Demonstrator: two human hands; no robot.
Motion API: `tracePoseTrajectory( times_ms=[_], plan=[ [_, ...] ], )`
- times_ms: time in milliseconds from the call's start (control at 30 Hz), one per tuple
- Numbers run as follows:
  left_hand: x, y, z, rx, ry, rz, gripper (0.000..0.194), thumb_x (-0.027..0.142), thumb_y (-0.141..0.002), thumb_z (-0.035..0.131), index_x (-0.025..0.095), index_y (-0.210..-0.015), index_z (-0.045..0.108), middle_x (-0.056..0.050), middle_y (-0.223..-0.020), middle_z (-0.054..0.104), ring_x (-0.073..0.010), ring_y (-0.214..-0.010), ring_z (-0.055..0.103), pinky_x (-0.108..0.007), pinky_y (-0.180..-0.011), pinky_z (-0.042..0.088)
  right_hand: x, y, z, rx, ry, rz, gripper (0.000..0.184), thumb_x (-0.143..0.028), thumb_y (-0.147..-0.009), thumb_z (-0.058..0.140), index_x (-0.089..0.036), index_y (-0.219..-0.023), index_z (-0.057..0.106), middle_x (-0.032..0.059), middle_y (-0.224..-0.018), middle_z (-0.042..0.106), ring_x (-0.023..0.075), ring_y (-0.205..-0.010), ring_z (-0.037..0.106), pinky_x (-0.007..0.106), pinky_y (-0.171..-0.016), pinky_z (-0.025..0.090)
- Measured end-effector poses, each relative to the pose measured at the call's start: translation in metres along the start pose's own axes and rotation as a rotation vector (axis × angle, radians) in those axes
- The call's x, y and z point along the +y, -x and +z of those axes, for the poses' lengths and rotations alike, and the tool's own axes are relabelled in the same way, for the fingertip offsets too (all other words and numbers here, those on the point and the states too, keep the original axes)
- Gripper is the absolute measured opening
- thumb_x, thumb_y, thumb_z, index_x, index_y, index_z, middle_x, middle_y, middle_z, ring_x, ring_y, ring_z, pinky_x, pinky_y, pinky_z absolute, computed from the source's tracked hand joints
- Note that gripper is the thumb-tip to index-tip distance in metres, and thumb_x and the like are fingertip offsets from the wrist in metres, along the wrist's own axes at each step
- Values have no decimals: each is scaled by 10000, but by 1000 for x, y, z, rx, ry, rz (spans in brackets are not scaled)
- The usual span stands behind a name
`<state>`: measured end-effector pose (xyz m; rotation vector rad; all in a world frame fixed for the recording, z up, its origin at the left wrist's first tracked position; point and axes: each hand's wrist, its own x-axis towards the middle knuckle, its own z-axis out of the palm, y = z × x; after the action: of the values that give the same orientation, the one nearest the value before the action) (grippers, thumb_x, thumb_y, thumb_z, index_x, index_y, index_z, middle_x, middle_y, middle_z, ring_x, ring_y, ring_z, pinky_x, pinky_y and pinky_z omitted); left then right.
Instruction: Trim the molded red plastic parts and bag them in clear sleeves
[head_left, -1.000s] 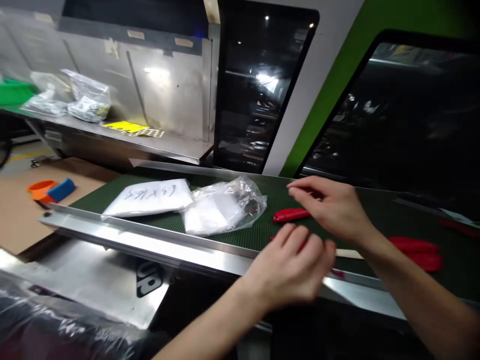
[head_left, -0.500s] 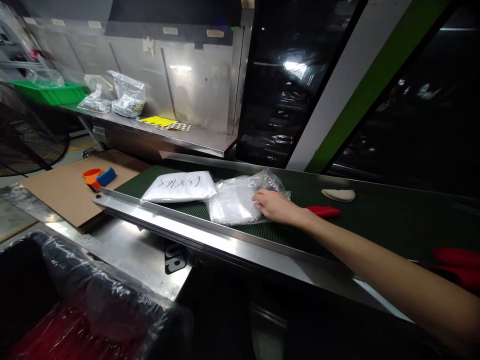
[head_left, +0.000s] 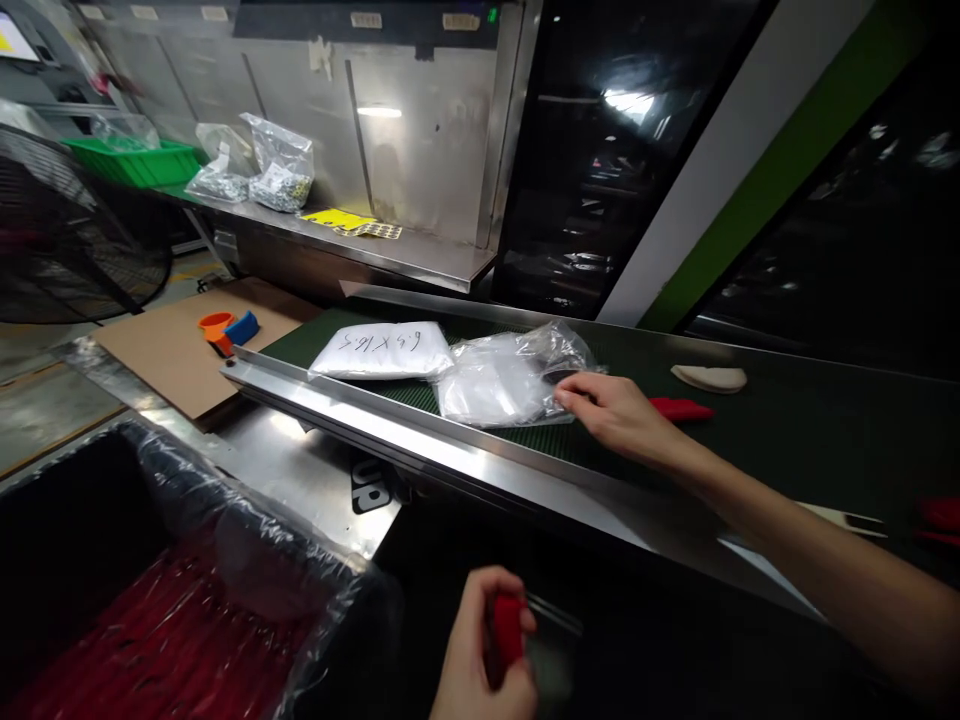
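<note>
The left hand (head_left: pixel 466 655) is at the bottom middle, fingers curled around a red piece (head_left: pixel 508 632), which it holds between fingers and thumb in front of the belt. To its left is a black bin (head_left: pixel 67 490) lined with clear plastic (head_left: pixel 176 475), with many red pieces (head_left: pixel 169 640) inside.

Behind the bin, a metal plate (head_left: pixel 296 470) carries a dark label (head_left: pixel 370 487). A metal rail (head_left: pixel 420 445) runs along the near edge of the green ribbed belt (head_left: pixel 795 430).

Over the belt, the right hand (head_left: pixel 622 415) is mostly closed, fingers bent, thumb and forefinger close together at the right end of a clear bag (head_left: pixel 491 380) with white contents; whether they grip the plastic, I cannot tell. A white packet (head_left: pixel 382 352) with handwriting lies against the bag's left side. Just beyond the right wrist lies another red item (head_left: pixel 682 409), and near that a beige pad (head_left: pixel 709 379). A pale strip (head_left: pixel 832 516) with a dark end shows beside the right forearm.

Past the belt's left end, an orange ring (head_left: pixel 217 322) and a blue piece (head_left: pixel 242 328) sit together on a brown board (head_left: pixel 169 355). Farther back, a metal shelf (head_left: pixel 427 262) holds a yellow sheet (head_left: pixel 337 218), two bags of small parts (head_left: pixel 281 175) and a green crate (head_left: pixel 139 163), with a fan (head_left: pixel 75 240) at the far left.
</note>
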<state>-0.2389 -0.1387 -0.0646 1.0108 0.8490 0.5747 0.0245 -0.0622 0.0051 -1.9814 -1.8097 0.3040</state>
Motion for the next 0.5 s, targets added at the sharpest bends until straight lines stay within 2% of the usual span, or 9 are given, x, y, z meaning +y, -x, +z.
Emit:
tracePoseTrajectory(
  times_ms=[100,167,233,300,400,500],
  plan=[
    [26,-9,4,59,95,33,326,308,-751,710,177,-978,516,13,-796,526,-55,-635,438,-177,-579,357,-41,49,1,-8,-214,53,268,-381,-977,430,-222,-860,612,-19,-780,627,128,-706,568,232,-608,434],
    [39,-9,6,52,153,74,397,398,-754,735,176,-984,499,4,-830,547,-59,-638,461,-185,-578,379,-66,83,11,-35,-345,32,220,-336,-974,454,-240,-856,614,-27,-804,620,116,-729,571,224,-645,445],
    [45,-6,7,68,187,63,401,389,-770,734,181,-999,478,1,-867,563,-59,-633,477,-194,-579,399,-84,111,26,-30,-435,-4,189,-268,-973,457,-242,-871,613,-19,-835,621,112,-752,577,226,-672,452],
    [42,-1,5,103,179,6,350,333,-809,701,191,-1012,454,13,-859,560,-51,-611,471,-193,-572,403,-93,132,44,-14,-503,11,178,-228,-968,459,-235,-863,603,-13,-832,614,110,-739,575,227,-661,452],
    [28,7,-3,151,90,-76,280,286,-854,635,203,-1016,423,27,-837,535,-50,-600,463,-190,-560,402,-94,154,70,65,-532,135,167,-220,-955,487,-228,-822,587,-22,-786,588,100,-697,557,222,-627,434],
    [13,10,-11,203,-46,-70,246,265,-870,588,210,-1025,404,24,-852,518,-54,-604,454,-199,-564,398,-91,169,89,156,-537,236,71,-217,-920,545,-231,-854,571,-22,-839,582,100,-747,555,219,-665,438]
  ],
)
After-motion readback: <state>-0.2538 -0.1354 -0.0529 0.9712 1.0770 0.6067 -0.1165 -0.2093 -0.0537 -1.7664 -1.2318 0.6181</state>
